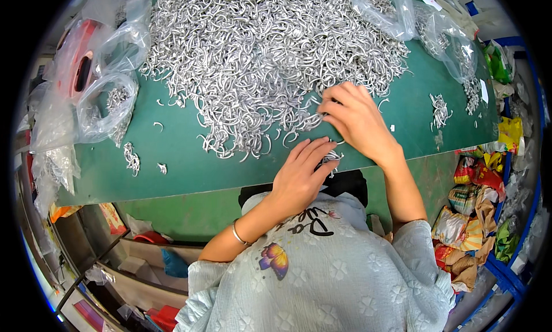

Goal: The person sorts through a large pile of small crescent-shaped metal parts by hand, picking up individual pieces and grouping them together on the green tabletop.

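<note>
A large heap of small curved silver metal pieces [259,50] covers the far middle of the green table. At the near edge of the heap, my right hand [355,118] is closed, its bent fingertips at a curved piece. My left hand [300,174] is cupped at the table's front edge, with a few silver pieces [332,158] showing between its thumb and fingers. The undersides of both hands are hidden. A bangle [240,233] circles my left wrist.
Clear plastic bags [108,110] of pieces lie at the left, near a red object [83,61] under plastic. More bags [454,50] lie at the far right. Small clusters [440,110] rest apart on the green table [172,171]. Blue shelving [509,280] stands right.
</note>
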`<act>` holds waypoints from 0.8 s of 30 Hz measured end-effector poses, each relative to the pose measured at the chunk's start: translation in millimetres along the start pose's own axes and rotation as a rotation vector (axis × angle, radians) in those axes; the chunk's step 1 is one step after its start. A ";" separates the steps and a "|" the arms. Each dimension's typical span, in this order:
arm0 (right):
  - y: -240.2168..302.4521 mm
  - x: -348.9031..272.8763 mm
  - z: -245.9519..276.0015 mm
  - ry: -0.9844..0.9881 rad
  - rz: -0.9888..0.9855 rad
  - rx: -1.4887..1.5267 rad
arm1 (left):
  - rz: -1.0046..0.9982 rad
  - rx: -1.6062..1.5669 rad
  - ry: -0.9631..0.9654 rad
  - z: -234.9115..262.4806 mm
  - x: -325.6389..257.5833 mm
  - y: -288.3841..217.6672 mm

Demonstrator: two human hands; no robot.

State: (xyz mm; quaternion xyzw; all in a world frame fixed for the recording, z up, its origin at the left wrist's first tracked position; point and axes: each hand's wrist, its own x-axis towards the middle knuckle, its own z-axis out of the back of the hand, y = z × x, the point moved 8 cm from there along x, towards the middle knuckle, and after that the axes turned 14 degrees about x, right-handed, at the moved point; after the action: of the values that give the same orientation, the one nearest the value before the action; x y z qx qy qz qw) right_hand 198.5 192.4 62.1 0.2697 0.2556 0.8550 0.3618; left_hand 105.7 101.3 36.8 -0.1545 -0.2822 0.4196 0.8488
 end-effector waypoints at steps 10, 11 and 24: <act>3.7 -10.1 3.7 -0.139 -0.117 -0.027 | -0.005 -0.053 0.010 -3.9 4.2 -3.0; 2.2 -11.2 2.4 -0.114 -0.131 -0.023 | -0.003 -0.058 0.012 -3.6 4.4 -2.8; 0.6 -21.9 8.7 -0.116 -0.210 0.053 | -0.063 -0.077 0.088 -13.6 8.5 -7.9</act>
State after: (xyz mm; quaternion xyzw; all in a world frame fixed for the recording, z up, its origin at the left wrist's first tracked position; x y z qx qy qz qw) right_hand 216.9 177.6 62.7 0.3000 0.2837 0.7882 0.4563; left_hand 123.1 103.0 32.9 -0.1967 -0.2652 0.3744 0.8665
